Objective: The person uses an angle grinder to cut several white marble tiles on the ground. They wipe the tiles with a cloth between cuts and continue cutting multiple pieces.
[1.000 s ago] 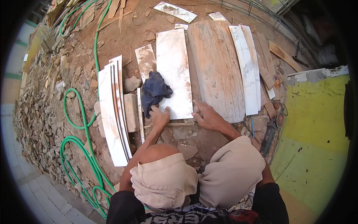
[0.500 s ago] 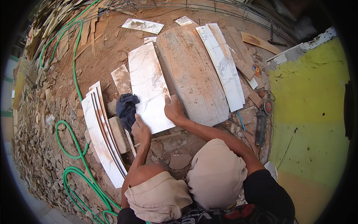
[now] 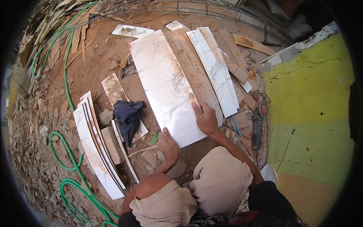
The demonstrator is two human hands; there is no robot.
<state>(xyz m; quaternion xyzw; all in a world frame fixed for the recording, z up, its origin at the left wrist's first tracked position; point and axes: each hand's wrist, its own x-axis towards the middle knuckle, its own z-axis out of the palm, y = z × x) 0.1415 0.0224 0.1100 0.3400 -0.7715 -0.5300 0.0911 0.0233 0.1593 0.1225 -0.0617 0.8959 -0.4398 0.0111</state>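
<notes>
The left hand (image 3: 169,148) pinches the near-left corner of a long, rectangular white marble-patterned tile (image 3: 162,90), the right hand (image 3: 206,120) its right edge; from here it partly hides a weathered brown wooden board (image 3: 185,58)

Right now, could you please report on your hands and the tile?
Left hand and right hand grip marbled white tile. It hides part of wooden board. Dark cloth left of it, not touching.

No lettering can be read; marks on the grinder (image 3: 257,131) seem too small.
</notes>
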